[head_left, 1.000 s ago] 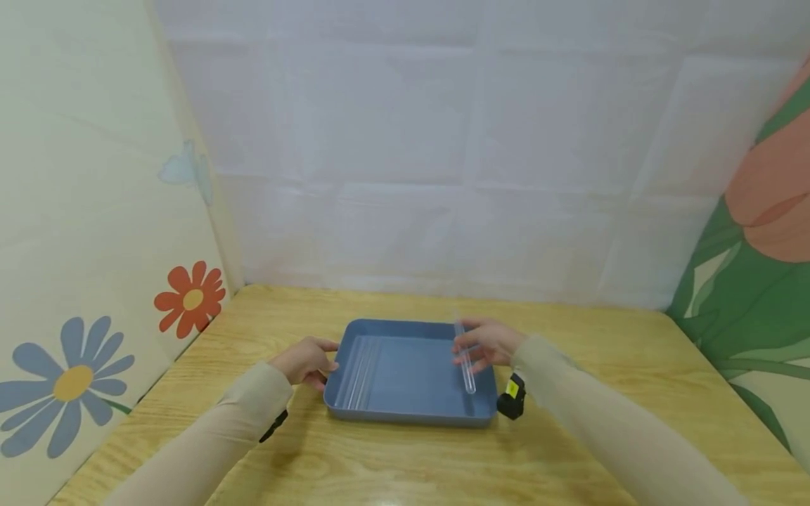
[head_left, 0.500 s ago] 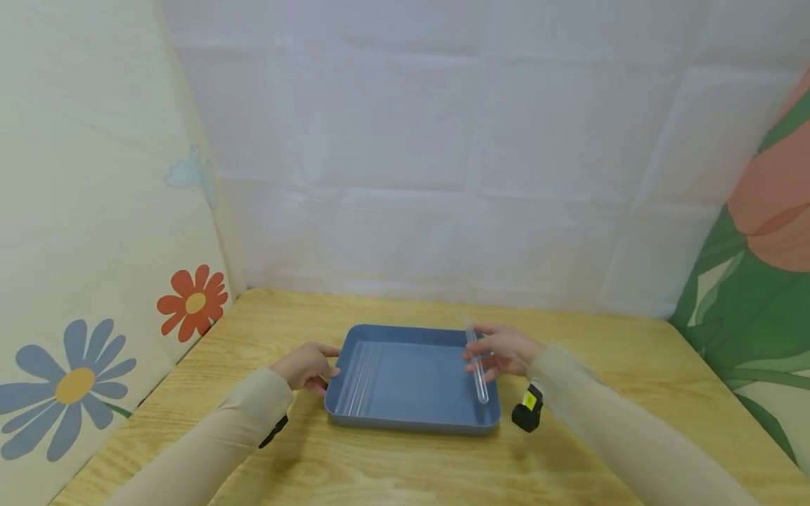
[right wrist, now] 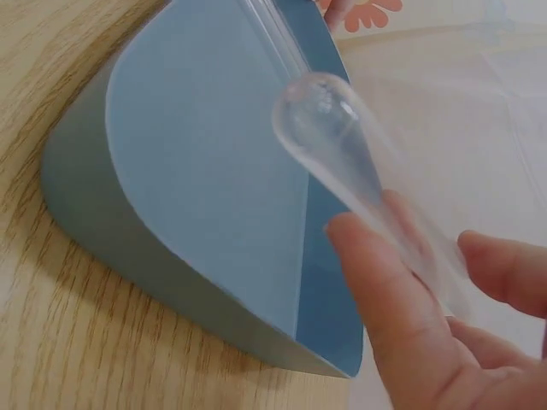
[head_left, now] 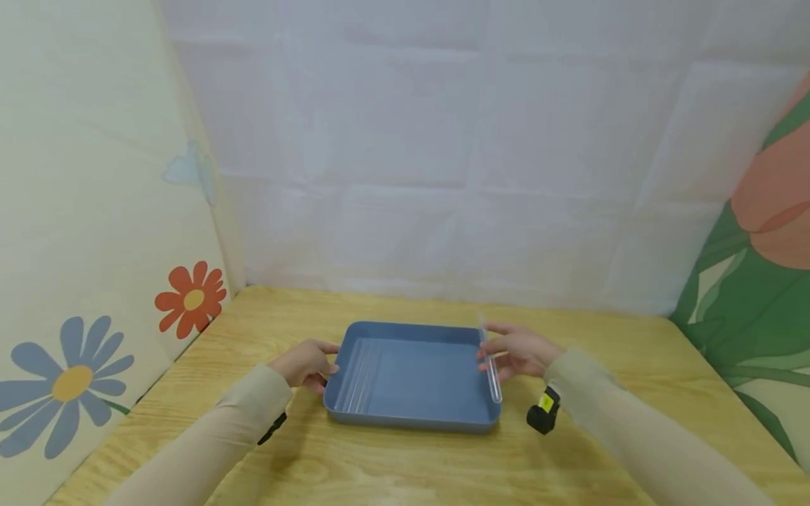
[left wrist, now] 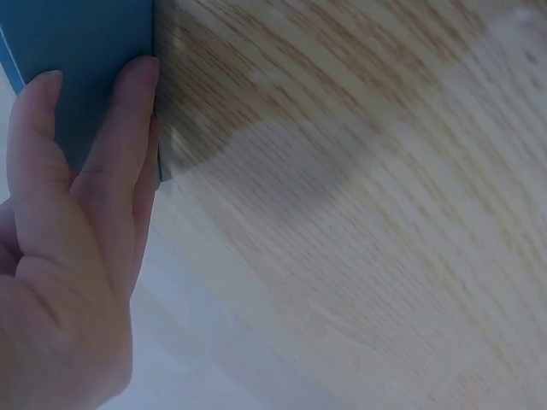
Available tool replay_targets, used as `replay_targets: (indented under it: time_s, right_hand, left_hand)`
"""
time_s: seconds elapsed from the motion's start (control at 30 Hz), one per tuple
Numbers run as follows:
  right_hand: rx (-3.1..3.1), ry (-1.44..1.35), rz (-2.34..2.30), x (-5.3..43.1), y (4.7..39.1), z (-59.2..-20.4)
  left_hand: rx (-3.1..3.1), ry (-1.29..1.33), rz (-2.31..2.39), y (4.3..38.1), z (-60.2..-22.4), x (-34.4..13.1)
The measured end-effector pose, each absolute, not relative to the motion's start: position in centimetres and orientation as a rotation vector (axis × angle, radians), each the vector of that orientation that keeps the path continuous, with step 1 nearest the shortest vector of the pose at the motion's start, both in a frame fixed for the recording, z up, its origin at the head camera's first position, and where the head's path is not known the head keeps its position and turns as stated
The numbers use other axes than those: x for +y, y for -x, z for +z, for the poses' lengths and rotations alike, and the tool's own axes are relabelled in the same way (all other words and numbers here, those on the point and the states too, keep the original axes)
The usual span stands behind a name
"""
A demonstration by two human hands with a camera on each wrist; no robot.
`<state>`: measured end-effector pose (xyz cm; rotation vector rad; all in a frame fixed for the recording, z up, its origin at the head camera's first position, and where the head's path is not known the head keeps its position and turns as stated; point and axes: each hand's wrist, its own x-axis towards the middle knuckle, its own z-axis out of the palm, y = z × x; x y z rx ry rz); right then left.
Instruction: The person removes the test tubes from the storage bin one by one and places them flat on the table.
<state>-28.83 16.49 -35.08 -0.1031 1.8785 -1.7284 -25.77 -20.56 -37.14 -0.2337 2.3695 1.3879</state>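
Observation:
My right hand (head_left: 520, 351) holds a clear test tube (head_left: 493, 379) between thumb and fingers, over the right rim of a blue tray (head_left: 430, 383). In the right wrist view the test tube (right wrist: 329, 128) points its rounded end toward the camera, tilted across the tray's far wall. My left hand (head_left: 306, 364) is at the tray's left side. Its fairly straight fingers rest against the outer wall of the tray (left wrist: 94, 34) in the left wrist view. Inside the tray, several clear tubes (head_left: 359, 379) lie side by side along the left end.
A wood-grain table (head_left: 405, 464) bears the tray. White sheeting (head_left: 392, 176) rises behind it. Flower-printed panels stand at the left (head_left: 95, 246) and right (head_left: 759, 302). A black device (head_left: 543, 411) is strapped at the right wrist.
My right hand has carried the test tube rightward, from over the tray's inside to over its right rim. My left hand stays at the tray's left side.

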Motion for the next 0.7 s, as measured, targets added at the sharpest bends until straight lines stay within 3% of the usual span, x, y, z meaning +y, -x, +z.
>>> replay_targets:
  time_s: [0.7]
  right_hand:
    - [1.876,0.131,-1.753,18.9,28.1,-34.9]
  left_hand:
    - [2.373,0.233,1.391,25.5,-37.1,-20.5]
